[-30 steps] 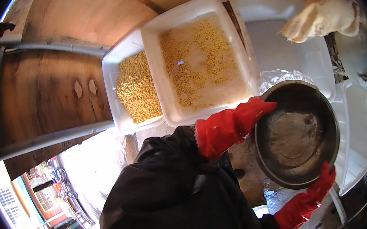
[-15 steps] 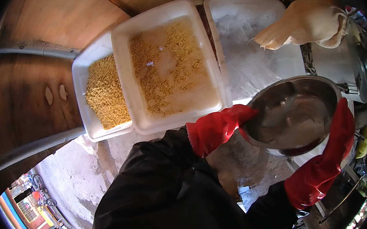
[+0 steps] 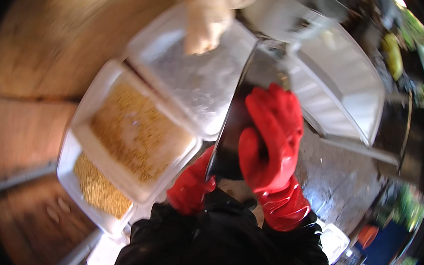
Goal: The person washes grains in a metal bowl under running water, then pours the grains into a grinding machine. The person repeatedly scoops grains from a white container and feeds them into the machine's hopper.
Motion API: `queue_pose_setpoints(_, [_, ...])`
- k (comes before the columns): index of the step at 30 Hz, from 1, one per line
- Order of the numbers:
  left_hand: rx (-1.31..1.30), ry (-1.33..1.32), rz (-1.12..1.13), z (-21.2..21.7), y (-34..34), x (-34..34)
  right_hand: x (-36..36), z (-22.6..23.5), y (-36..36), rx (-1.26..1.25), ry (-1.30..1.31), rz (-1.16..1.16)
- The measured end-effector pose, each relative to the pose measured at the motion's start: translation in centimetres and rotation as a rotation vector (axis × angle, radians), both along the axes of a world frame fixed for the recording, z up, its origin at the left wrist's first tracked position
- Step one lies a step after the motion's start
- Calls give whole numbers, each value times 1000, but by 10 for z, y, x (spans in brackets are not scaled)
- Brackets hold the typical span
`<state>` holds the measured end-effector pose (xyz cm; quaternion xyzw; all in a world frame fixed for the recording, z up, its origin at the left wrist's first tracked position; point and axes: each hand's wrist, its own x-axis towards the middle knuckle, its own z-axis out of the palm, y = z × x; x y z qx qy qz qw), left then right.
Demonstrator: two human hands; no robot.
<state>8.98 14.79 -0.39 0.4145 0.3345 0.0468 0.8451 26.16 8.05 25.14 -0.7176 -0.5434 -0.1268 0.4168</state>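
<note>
A metal basin (image 3: 234,127) is tipped up on its side in front of me, its rim running steeply from far to near. My left hand (image 3: 190,185), in a red rubber glove, grips the near end of the rim. Against the dark face of the basin lies my right hand (image 3: 272,138), also red-gloved, its thumb and fingers apart. I cannot tell whether it touches the inner or outer side. Left of the basin stands a white tub (image 3: 78,112) of yellow beans or grain in cloudy water (image 3: 141,125).
Drier yellow grain (image 3: 99,185) fills another white tub nearer left. Beyond the basin is a tub of whitish liquid (image 3: 177,73), with a pale cloth bag (image 3: 210,20) hanging over it. A white ribbed container (image 3: 339,78) stands at the right, near a grey metal vessel (image 3: 274,11).
The basin has turned from nearly level to steeply tipped, and the liquid in it no longer shows. My right hand has left the far rim for its face. The view has swung right.
</note>
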Motion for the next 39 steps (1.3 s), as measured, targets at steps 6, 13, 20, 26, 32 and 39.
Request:
queue_pose_setpoints(6, [-137,3,4,-15,-42,-11,-19,-50,-163,157,813,-218])
queue_pose_setpoints(13, [152,374,-137,22,-124,32,-64,-101,-359,560,1831,-423])
queue_pose_setpoints(20, [551,504,-434,28,-255,62,-143,-115,-539,-148,407,-677])
queue_pose_setpoints(26, [535,101,-410,18,-370,78,-216,-89,-620,-332,272,-827])
queue_pose_setpoints(32, [467,-127,-647,188,-450,84,-255,-35,-651,1209,1923,-392])
queue_pose_setpoints(39, [651,-145,-710,240,-505,86,-263,12,-667,1296,1690,-176])
